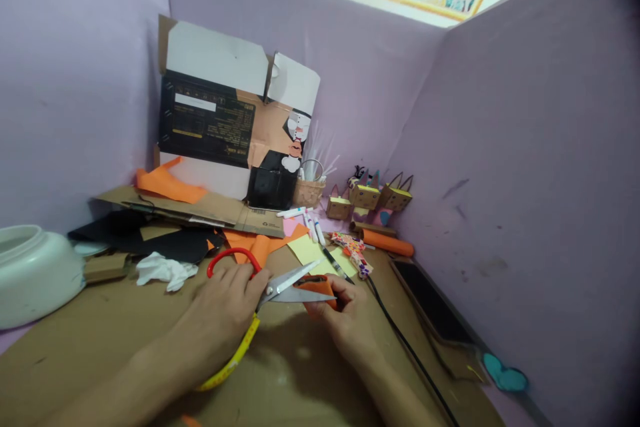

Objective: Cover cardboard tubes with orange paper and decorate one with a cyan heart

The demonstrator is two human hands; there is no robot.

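Note:
My left hand (227, 303) is closed around a pair of scissors (300, 294) with one red and one yellow handle loop. The blades are spread and point right. Between the fingers of my right hand (347, 320) is a small orange-covered piece (313, 285), with a dark brown opening on its top side. The lower blade passes in front of this piece and the upper blade reaches above its left end. Whether the blades touch it I cannot tell. Both hands are above the brown cardboard tabletop (280, 380).
Behind the hands lie orange paper scraps (260, 250), yellow sticky notes (305, 250), markers (315, 230) and a glue gun (357, 257) with a black cord. A white pot (37, 280) stands left, crumpled tissue (165, 271) beside it. A phone-like black slab (433, 300) lies right.

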